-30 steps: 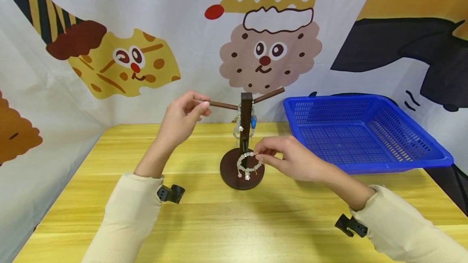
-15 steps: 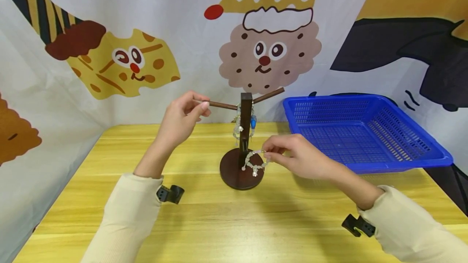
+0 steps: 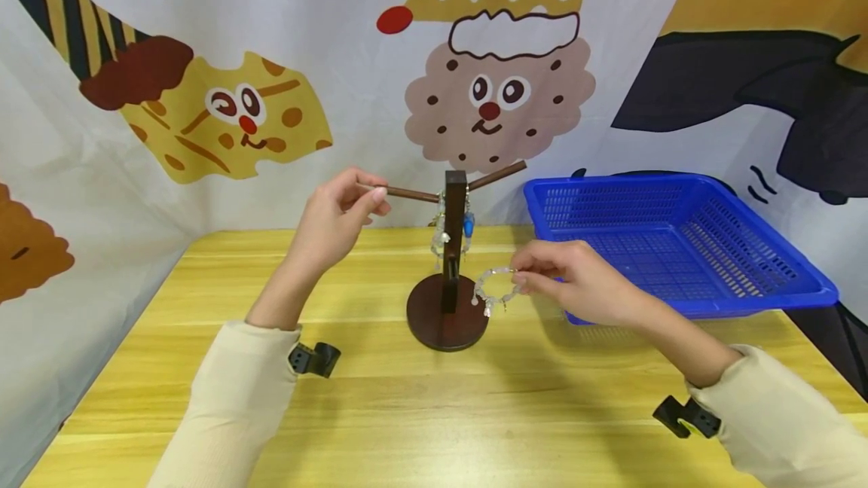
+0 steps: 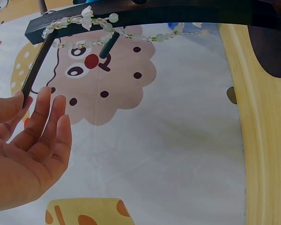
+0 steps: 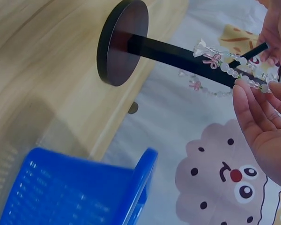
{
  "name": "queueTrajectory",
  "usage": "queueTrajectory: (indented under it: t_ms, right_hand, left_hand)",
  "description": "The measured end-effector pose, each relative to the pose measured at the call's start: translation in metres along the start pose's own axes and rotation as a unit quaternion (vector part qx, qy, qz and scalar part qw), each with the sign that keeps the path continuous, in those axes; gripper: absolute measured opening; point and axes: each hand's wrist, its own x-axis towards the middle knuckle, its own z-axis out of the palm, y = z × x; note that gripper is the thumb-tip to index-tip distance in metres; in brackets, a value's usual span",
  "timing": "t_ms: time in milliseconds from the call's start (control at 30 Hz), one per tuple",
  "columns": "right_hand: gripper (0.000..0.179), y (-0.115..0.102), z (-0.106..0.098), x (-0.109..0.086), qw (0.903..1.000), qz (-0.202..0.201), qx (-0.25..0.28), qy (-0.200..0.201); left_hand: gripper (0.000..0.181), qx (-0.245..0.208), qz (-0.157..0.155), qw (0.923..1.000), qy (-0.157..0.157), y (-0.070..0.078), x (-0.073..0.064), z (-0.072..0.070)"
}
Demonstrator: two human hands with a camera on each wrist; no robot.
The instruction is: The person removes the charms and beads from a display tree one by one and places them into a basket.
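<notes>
A dark wooden jewellery stand (image 3: 453, 239) with a round base (image 3: 444, 333) stands upright on the table. My left hand (image 3: 335, 221) pinches the outer end of its left peg (image 3: 412, 193) between thumb and fingers. Right of the post, my right hand (image 3: 576, 281) holds a pale beaded bracelet (image 3: 498, 271) by thumb and fingertips. In the right wrist view, a white flower charm (image 5: 202, 48) and a pink bow (image 5: 212, 61) show on that bracelet. Another beaded bracelet (image 4: 86, 21) hangs from the left peg close to the post. A strand with a blue charm (image 3: 469, 224) hangs behind the post.
A blue plastic basket (image 3: 678, 313) stands at the right rear of the table, behind the right hand. The stand's other peg (image 3: 498, 175) points back and right. A printed cloth (image 3: 366, 96) hangs behind the wooden table (image 3: 380, 413).
My right hand has moved right and slightly up with the bracelet, from in front of the post to beside it. My left hand stays on the peg.
</notes>
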Motion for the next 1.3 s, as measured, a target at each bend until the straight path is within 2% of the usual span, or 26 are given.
queueTrajectory:
  t_ms: [367,600,867,1300]
  right_hand:
    - [0.02,0.007,-0.021,-0.016,0.9996,-0.003,0.004,0.026]
    - [0.014,0.016,-0.034,-0.029,0.9981,0.044,-0.029,0.032]
    - [0.014,0.021,-0.052,-0.046,0.9951,0.071,-0.049,0.048]
    - [0.009,0.035,-0.077,-0.077,0.9813,0.159,-0.085,0.066]
  left_hand:
    - [0.022,0.002,-0.006,1.0,0.0,0.001,0.001,0.0]
    - [0.021,0.0,-0.006,1.0,-0.002,0.002,0.002,-0.001]
    - [0.021,-0.001,-0.009,1.0,-0.003,0.002,0.002,0.0]
    - [0.022,0.005,-0.016,0.9998,-0.006,0.0,0.002,0.0]
